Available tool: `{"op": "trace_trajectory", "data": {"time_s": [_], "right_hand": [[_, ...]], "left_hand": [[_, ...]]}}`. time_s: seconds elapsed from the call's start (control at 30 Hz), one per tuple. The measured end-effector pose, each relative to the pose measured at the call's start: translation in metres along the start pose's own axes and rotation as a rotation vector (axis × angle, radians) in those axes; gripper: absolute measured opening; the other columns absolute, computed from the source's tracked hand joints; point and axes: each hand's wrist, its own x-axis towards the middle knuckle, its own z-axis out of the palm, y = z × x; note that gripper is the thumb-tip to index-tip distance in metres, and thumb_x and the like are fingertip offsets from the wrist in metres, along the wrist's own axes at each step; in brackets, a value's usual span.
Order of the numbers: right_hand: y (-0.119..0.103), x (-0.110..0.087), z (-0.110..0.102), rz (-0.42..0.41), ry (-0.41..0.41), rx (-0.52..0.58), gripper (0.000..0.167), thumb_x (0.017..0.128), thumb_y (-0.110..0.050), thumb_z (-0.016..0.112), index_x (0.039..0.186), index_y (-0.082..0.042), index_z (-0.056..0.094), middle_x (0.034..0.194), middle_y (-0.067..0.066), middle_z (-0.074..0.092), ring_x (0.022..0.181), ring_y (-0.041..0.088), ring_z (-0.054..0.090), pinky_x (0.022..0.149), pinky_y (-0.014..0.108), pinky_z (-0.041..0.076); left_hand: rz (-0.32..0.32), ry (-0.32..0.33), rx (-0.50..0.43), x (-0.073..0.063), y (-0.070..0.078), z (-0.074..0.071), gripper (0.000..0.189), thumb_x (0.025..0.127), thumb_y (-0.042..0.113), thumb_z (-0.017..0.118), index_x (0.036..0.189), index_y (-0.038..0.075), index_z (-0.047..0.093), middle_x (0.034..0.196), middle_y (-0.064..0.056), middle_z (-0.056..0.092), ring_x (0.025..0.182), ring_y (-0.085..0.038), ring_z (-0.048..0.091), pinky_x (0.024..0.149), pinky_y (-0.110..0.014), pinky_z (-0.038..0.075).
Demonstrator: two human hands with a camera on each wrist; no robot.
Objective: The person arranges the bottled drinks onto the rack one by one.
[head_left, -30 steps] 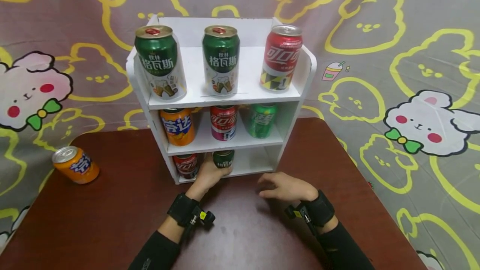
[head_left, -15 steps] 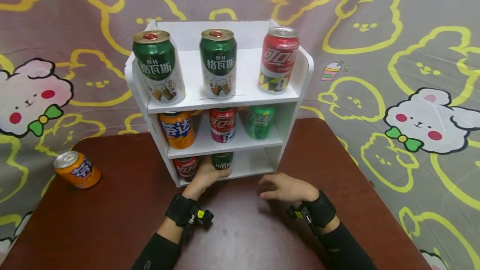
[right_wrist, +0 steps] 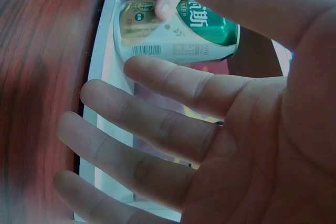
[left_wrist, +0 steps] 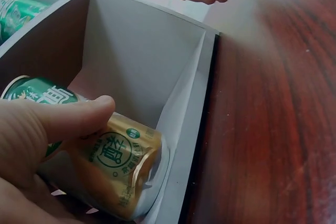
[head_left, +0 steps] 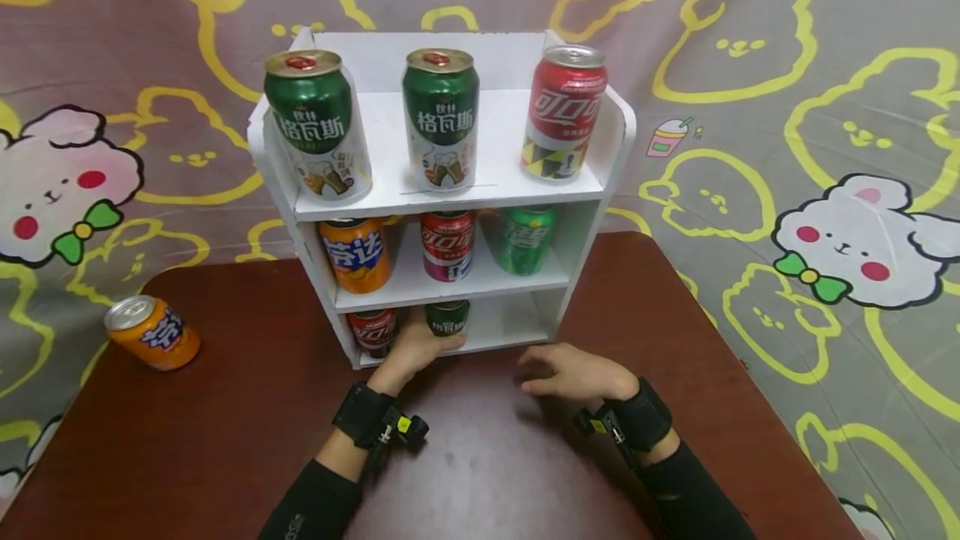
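Note:
On the bottom shelf of the white rack, my left hand grips a green drink can. The left wrist view shows the thumb across this can, whose lower side is gold and white and looks dented near the base. Its base is at the shelf's front edge. My right hand hovers just in front of the rack's lower right corner, fingers spread and holding nothing. A red cola can stands left of the gripped can, partly behind my left hand.
Two green-and-white cans and a red cola can stand on top. The middle shelf bears an orange can, a red can and a green can. Another orange can is at the table's left.
Both hands and the cans keep their places. Only the head view has shifted slightly.

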Motion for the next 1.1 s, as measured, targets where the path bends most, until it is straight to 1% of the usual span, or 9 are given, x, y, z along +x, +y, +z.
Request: {"op": "trace_trajectory", "data": {"time_s": [0.1, 0.2, 0.33, 0.53, 0.8, 0.93, 1.1], "right_hand": [[0.000, 0.000, 0.000, 0.003, -0.003, 0.004, 0.045, 0.092, -0.035, 0.062, 0.125, -0.005, 0.056, 0.116, 0.005, 0.061, 0.097, 0.013, 0.057, 0.080, 0.033, 0.048], [0.001, 0.000, 0.001, -0.001, 0.004, 0.000, 0.045, 0.092, -0.035, 0.062, 0.124, -0.005, 0.057, 0.115, 0.004, 0.061, 0.095, 0.010, 0.056, 0.079, 0.031, 0.047], [0.000, 0.000, 0.001, 0.001, 0.008, -0.008, 0.044, 0.092, -0.036, 0.062, 0.124, -0.006, 0.057, 0.115, 0.003, 0.061, 0.096, 0.010, 0.056, 0.080, 0.031, 0.047], [0.001, 0.000, 0.001, 0.004, -0.006, -0.006, 0.045, 0.092, -0.038, 0.061, 0.125, -0.007, 0.057, 0.115, 0.003, 0.061, 0.098, 0.011, 0.057, 0.080, 0.032, 0.047], [0.000, 0.000, 0.000, -0.016, 0.007, -0.018, 0.045, 0.092, -0.038, 0.060, 0.124, -0.006, 0.057, 0.114, 0.002, 0.061, 0.098, 0.013, 0.057, 0.080, 0.031, 0.047], [0.000, -0.001, 0.000, -0.009, 0.002, -0.011, 0.045, 0.093, -0.037, 0.060, 0.125, -0.006, 0.057, 0.115, 0.002, 0.061, 0.096, 0.010, 0.056, 0.079, 0.030, 0.047], [0.002, -0.001, 0.000, -0.004, 0.007, -0.019, 0.046, 0.092, -0.038, 0.060, 0.125, -0.006, 0.057, 0.115, 0.002, 0.061, 0.096, 0.010, 0.056, 0.078, 0.030, 0.047]], "left_hand": [[-0.016, -0.034, -0.039, 0.000, 0.001, -0.001, 0.084, 0.073, 0.007, 0.080, 0.141, 0.000, 0.032, 0.131, -0.020, 0.049, 0.121, -0.035, 0.045, 0.103, -0.047, 0.032], [-0.025, -0.037, -0.041, 0.001, 0.003, -0.001, 0.085, 0.075, 0.009, 0.079, 0.143, 0.002, 0.029, 0.134, -0.020, 0.046, 0.124, -0.035, 0.043, 0.105, -0.048, 0.030], [-0.016, -0.004, -0.010, 0.000, 0.005, 0.001, 0.085, 0.076, 0.009, 0.079, 0.143, 0.001, 0.027, 0.135, -0.022, 0.044, 0.125, -0.036, 0.041, 0.105, -0.047, 0.029], [0.009, 0.050, 0.034, -0.002, 0.004, 0.005, 0.084, 0.074, 0.009, 0.080, 0.140, -0.002, 0.030, 0.132, -0.024, 0.046, 0.123, -0.037, 0.043, 0.104, -0.047, 0.031], [0.014, 0.058, 0.088, -0.003, 0.006, 0.003, 0.085, 0.075, 0.015, 0.080, 0.141, -0.001, 0.029, 0.131, -0.025, 0.046, 0.121, -0.038, 0.045, 0.102, -0.048, 0.034], [0.028, 0.053, 0.055, -0.007, 0.007, 0.002, 0.085, 0.075, 0.014, 0.080, 0.141, 0.000, 0.028, 0.132, -0.023, 0.045, 0.122, -0.037, 0.044, 0.102, -0.048, 0.034], [0.060, 0.044, 0.037, -0.019, 0.008, -0.001, 0.090, 0.074, 0.012, 0.080, 0.143, -0.001, 0.023, 0.135, -0.026, 0.042, 0.125, -0.039, 0.040, 0.103, -0.050, 0.031]]}}
